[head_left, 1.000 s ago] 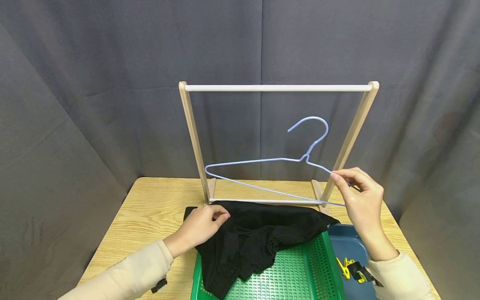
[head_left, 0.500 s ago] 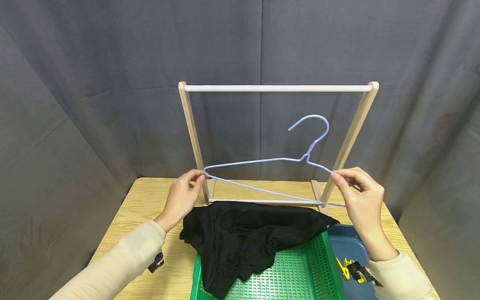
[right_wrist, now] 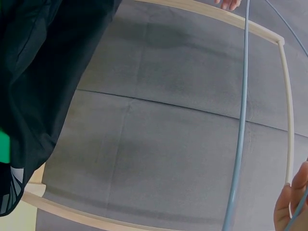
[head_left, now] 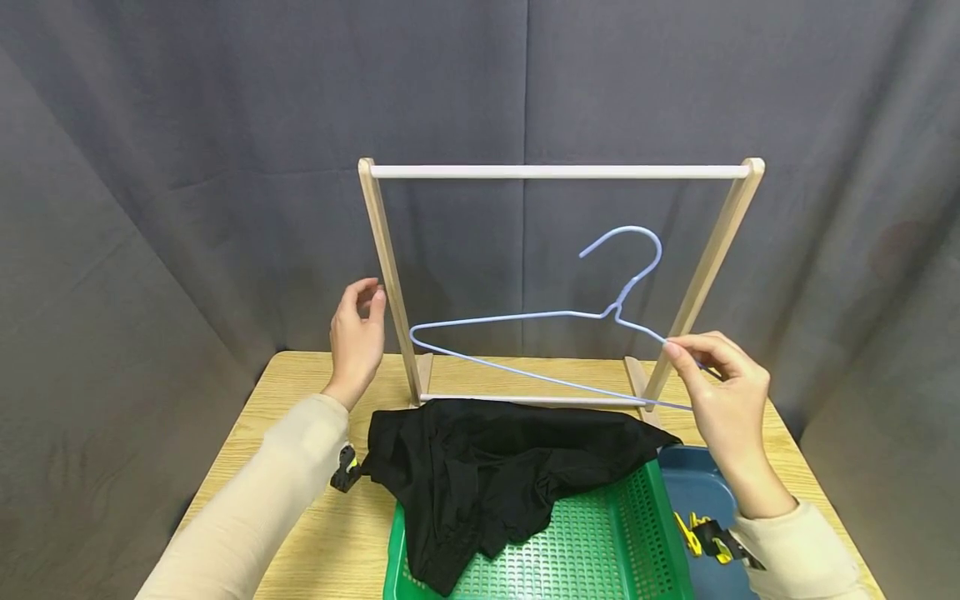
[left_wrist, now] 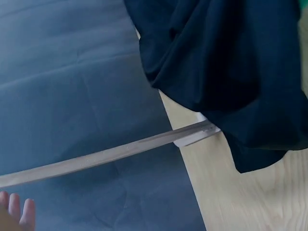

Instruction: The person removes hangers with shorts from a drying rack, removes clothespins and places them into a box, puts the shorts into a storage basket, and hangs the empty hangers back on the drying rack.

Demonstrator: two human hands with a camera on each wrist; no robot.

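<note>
My right hand [head_left: 726, 404] pinches the right shoulder of a light-blue wire clothes hanger [head_left: 517, 317] between thumb and fingers. The hanger is held up in front of the rack, its hook pointing upward. My left hand [head_left: 357, 342] is raised beside the rack's left post, apart from the hanger, its fingers loosely bent around nothing. In the left wrist view only the tips of its fingers [left_wrist: 28, 214] show. Below, a black garment [head_left: 517, 450] lies crumpled over the far side of a green basket [head_left: 670, 525]; its kind is hard to tell.
A wooden rack with a white top rod [head_left: 558, 172] stands behind the basket on the wooden table [head_left: 300, 392]. Right of the basket sits a blue tray [head_left: 693, 467] with yellow clips [head_left: 687, 533], partly behind my right wrist. Grey curtain [head_left: 187, 250] surrounds the table.
My left hand went from above the garment to the hanger's left corner, touched it, then came away and rose beside the left post. The right hand and hanger have barely moved.
</note>
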